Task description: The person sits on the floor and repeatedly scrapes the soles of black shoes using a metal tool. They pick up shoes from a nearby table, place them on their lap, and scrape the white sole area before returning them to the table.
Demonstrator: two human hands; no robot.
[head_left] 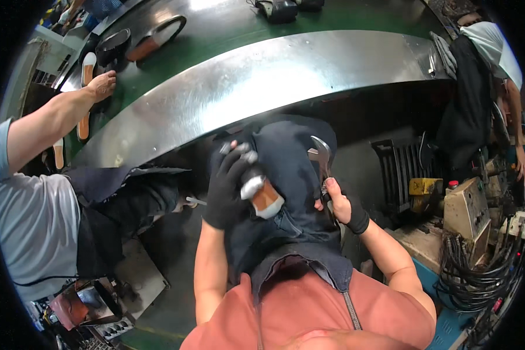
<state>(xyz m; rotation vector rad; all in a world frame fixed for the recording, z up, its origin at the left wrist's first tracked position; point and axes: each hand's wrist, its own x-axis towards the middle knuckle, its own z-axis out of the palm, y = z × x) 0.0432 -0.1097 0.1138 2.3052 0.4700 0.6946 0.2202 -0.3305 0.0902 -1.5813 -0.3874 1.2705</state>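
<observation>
- Black glove covers the left hand (pixel 227 185), which wraps tightly around a shoe (pixel 261 195) with a tan upper and pale sole, held over the lap at about the centre of view, probably so the sole faces the tool.
- Bare fingers of the right hand (pixel 335 201) (a dark band sits at the wrist) close on the handles of metal pliers (pixel 321 160), jaws pointing to 12 o'clock, just beside the shoe at its 3 o'clock.
- Both forearms rise from 6 o'clock, elbows bent, hands drawn close over a dark apron (pixel 291 175) that likely shields the legs.
- Curved steel desk (pixel 262 81) spans 12 o'clock.
- Co-worker's hand (pixel 101 86) rests at 10 o'clock near more shoes (pixel 151 41).
</observation>
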